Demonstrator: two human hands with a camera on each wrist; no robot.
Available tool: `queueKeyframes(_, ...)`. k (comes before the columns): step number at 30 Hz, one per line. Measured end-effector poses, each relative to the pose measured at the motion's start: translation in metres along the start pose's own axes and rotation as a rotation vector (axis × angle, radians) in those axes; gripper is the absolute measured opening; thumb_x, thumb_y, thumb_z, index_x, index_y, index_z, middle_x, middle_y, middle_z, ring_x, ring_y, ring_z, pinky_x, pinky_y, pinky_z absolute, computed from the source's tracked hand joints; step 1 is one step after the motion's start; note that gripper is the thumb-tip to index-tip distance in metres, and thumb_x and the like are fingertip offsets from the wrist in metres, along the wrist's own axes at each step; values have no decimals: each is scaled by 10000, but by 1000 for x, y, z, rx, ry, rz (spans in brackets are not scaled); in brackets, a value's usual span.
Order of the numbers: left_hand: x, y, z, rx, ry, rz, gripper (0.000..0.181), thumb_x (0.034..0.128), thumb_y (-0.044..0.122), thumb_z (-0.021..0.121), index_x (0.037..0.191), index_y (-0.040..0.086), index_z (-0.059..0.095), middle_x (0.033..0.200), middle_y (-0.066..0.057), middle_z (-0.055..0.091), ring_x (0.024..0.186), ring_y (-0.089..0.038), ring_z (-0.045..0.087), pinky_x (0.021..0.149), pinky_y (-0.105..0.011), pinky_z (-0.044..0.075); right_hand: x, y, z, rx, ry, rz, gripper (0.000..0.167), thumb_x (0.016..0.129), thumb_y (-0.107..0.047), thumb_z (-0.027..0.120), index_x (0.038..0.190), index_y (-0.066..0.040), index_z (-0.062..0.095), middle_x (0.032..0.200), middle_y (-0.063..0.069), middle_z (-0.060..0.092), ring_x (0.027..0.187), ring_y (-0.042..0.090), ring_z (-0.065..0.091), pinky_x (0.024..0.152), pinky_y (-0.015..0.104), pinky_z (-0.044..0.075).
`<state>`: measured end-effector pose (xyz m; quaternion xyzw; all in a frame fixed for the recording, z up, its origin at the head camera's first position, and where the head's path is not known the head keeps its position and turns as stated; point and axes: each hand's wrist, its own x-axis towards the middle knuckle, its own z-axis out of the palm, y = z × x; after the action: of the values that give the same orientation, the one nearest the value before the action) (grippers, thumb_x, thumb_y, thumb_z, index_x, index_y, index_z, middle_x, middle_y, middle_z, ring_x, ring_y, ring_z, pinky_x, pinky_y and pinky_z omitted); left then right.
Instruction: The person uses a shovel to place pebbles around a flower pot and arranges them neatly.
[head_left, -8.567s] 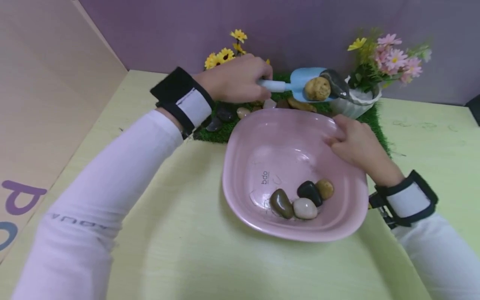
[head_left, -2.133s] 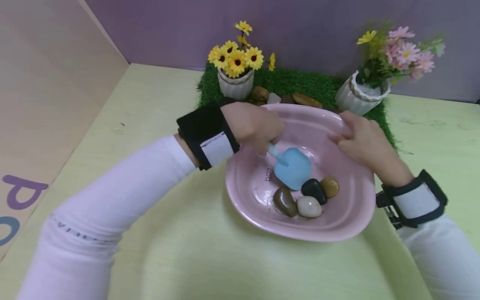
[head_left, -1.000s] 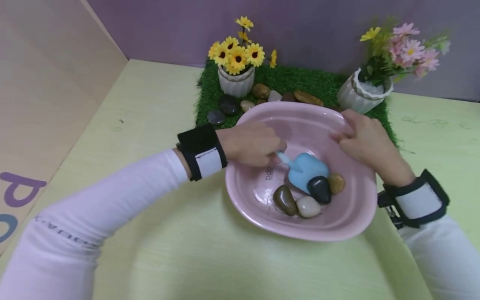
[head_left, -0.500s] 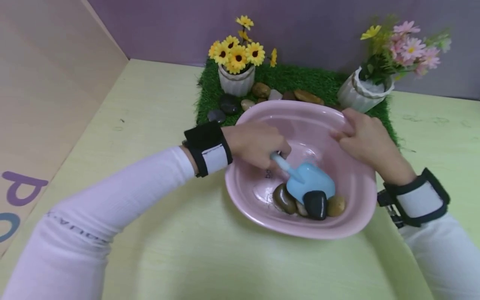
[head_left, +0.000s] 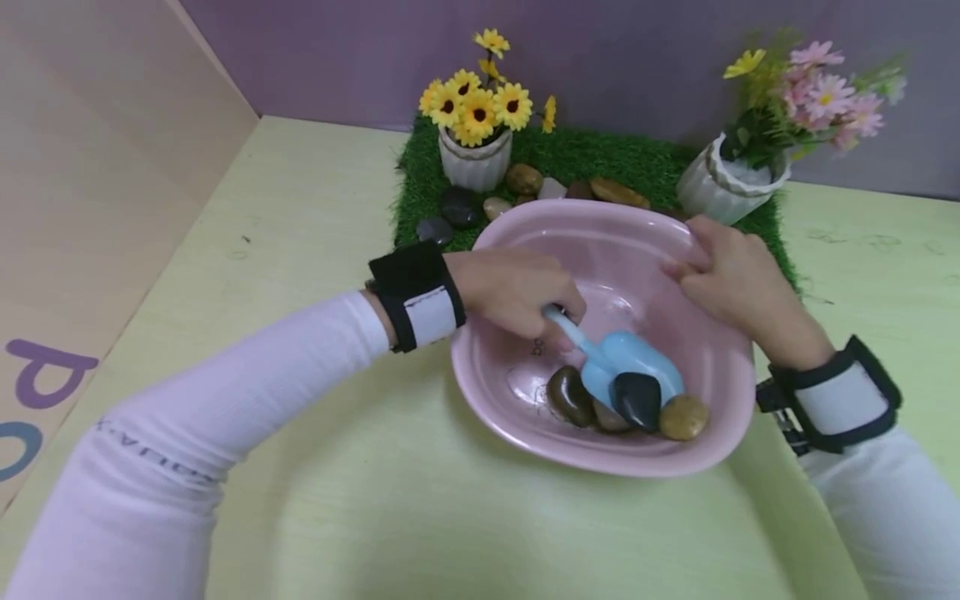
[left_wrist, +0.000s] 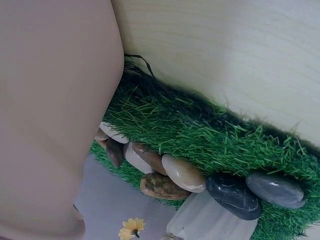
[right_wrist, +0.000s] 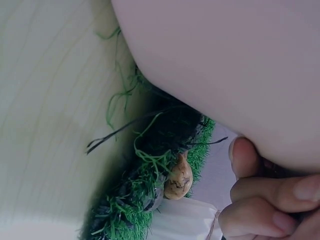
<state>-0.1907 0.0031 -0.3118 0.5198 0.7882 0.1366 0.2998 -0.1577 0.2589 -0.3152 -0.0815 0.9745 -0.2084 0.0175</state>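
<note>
Inside the pink basin (head_left: 525,433), my left hand (head_left: 517,292) grips the handle of a light-blue toy shovel (head_left: 630,354). A black stone (head_left: 637,402) lies on the front of its blade. Against the blade's right front edge sits a tan stone (head_left: 684,417). A brown stone (head_left: 570,396) is left of the blade, and a pale stone (head_left: 611,418) is partly hidden under it. My right hand (head_left: 738,279) holds the basin's far right rim; the right wrist view shows its curled fingers (right_wrist: 275,200). The left hand is out of sight in the left wrist view.
Behind the basin, a green turf mat (head_left: 600,150) bears several stones (left_wrist: 232,195), a pot of yellow flowers (head_left: 476,162) and a tilted pot of pink flowers (head_left: 731,183). A purple wall (head_left: 637,67) stands at the back, a beige panel (head_left: 97,150) at the left.
The shovel, earlier held over the mat with two stones, is now in the basin. Over the last second its blade slid forward under the black stone, and the tan stone moved nearer and right.
</note>
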Motion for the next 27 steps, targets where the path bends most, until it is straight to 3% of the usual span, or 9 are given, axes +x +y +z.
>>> queueKeyframes(12, 1, 1, -1, 13, 69, -7, 219, 976, 376, 594, 906, 178, 655, 753, 52, 574, 697, -120, 537, 705, -250, 429, -1, 1, -1, 2, 10, -6, 255, 917, -208, 599, 827, -72, 403, 646, 103, 394, 630, 293, 428, 553, 353, 305)
queueKeyframes(22, -5, 0, 1, -50, 155, 33, 221, 993, 372, 568, 919, 182, 651, 765, 48, 589, 688, -117, 548, 705, -249, 443, 0, 1, 1, 9, -4, 5, 234, 899, -170, 602, 839, -74, 397, 649, 80, 384, 639, 273, 413, 566, 345, 295)
queueKeyframes(27, -7, 0, 0, -40, 201, 58, 220, 996, 368, 563, 927, 178, 652, 779, 53, 596, 710, -103, 557, 731, -240, 450, 0, 2, 1, 12, 6, 3, 237, 889, -164, 607, 828, -75, 396, 654, 82, 390, 649, 276, 415, 572, 348, 296)
